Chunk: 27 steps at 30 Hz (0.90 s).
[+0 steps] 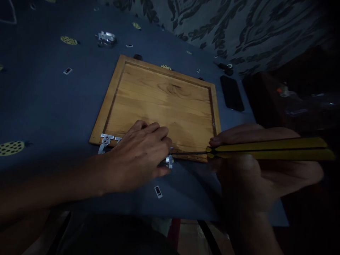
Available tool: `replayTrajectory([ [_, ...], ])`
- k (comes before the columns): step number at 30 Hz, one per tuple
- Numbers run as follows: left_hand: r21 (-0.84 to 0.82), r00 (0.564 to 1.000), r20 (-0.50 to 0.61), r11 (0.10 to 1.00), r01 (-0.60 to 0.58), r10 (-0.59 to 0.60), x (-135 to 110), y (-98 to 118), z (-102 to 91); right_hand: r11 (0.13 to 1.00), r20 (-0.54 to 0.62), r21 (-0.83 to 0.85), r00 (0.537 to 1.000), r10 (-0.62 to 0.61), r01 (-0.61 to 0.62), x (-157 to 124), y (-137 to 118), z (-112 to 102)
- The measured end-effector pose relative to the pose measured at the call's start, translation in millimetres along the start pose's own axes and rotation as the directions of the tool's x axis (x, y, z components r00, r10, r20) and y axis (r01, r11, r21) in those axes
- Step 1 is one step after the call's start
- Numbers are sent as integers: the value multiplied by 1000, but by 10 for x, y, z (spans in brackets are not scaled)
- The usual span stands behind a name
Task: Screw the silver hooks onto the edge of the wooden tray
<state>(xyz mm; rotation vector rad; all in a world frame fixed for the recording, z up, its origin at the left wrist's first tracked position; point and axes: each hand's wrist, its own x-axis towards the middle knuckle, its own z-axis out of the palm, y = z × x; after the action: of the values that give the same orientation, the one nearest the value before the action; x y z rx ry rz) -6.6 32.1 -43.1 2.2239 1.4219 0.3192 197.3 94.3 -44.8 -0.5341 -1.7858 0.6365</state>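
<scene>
A framed wooden panel lies on the blue patterned cloth. Along its near edge, my left hand is closed, fingers curled and thumb below, around a metal hinge that shows only in part. Another metal hinge sits at the panel's near left corner, left of this hand. My right hand grips a screwdriver by its yellow handle. The shaft points left along the near edge, and its tip reaches the hinge by my left fingers. Exactly where the tip rests is hidden.
Loose metal hinges lie beyond the panel at the back left. A black phone rests right of the panel, with a dark object like keys behind it. Patterned fabric rises at the back. The blue cloth ends near my lap.
</scene>
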Motion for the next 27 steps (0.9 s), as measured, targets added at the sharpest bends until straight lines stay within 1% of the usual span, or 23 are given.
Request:
replayTrajectory([
  [4, 14, 1000, -15, 1000, 2, -1, -7, -8, 19, 993, 33, 46, 994, 106, -107, -25, -44, 48],
  [6, 12, 1000, -28, 1000, -3, 3, -8, -13, 26, 989, 59, 69, 990, 129, -133, -26, -63, 63],
  [11, 0, 1000, -4, 1000, 8, -8, 4, -8, 15, 995, 144, 38, 986, 86, -93, -6, -81, 42],
  [13, 7, 1000, -8, 1000, 7, -7, 7, -4, 10, 994, 171, 35, 981, 95, -102, 0, -95, 37],
  [16, 18, 1000, -18, 1000, 6, -6, 9, -4, 7, 990, 170, 49, 978, 118, -128, 0, -110, 46],
  [20, 23, 1000, -14, 1000, -4, 5, 9, -17, 14, 993, 176, 76, 981, 80, -95, -2, -93, 40],
  [24, 37, 999, -41, 999, -20, 22, 5, -28, 28, 990, 248, 69, 963, 105, -126, 14, -95, -9],
  [27, 50, 1000, -28, 999, -11, 12, 9, -23, 26, 990, 296, 54, 949, 111, -133, 36, -107, -36],
])
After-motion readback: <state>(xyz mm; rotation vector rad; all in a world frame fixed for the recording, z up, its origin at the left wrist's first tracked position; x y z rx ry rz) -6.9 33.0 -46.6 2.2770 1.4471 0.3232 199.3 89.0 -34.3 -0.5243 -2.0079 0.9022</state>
